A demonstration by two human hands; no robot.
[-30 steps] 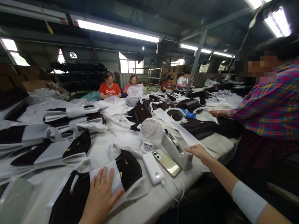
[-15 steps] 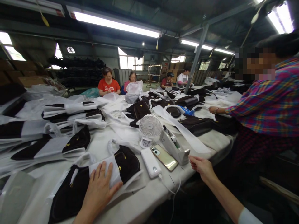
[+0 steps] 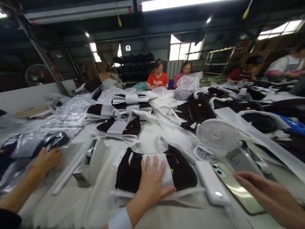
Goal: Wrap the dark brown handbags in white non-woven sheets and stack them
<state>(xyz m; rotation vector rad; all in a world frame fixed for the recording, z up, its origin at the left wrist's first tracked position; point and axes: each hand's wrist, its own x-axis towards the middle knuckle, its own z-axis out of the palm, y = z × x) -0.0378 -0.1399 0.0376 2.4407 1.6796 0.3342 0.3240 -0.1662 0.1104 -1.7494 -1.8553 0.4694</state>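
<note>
My left hand [image 3: 152, 182] lies flat with fingers spread on the white paper band around a dark brown bag [image 3: 182, 173] on the white table [image 3: 78, 206]. My right hand [image 3: 269, 194] hovers at the lower right, fingers stretched out and blurred, just above a gold phone [image 3: 238, 190]; nothing shows in it. A white power bank [image 3: 212, 186] lies between the bag and the phone.
A co-worker's hand [image 3: 45, 160] rests on plastic-wrapped bags [image 3: 30, 144] at the left. A grey tape dispenser [image 3: 91, 162] stands left of my bag. A small white fan [image 3: 218, 135] stands behind the phone. More banded bags [image 3: 119, 127] cover the table, with several people seated beyond.
The view has swung left, bringing the co-worker's hand and the second tape dispenser into sight. My left hand stays on the bag. My right hand has moved from beside the right-hand dispenser to over the phone.
</note>
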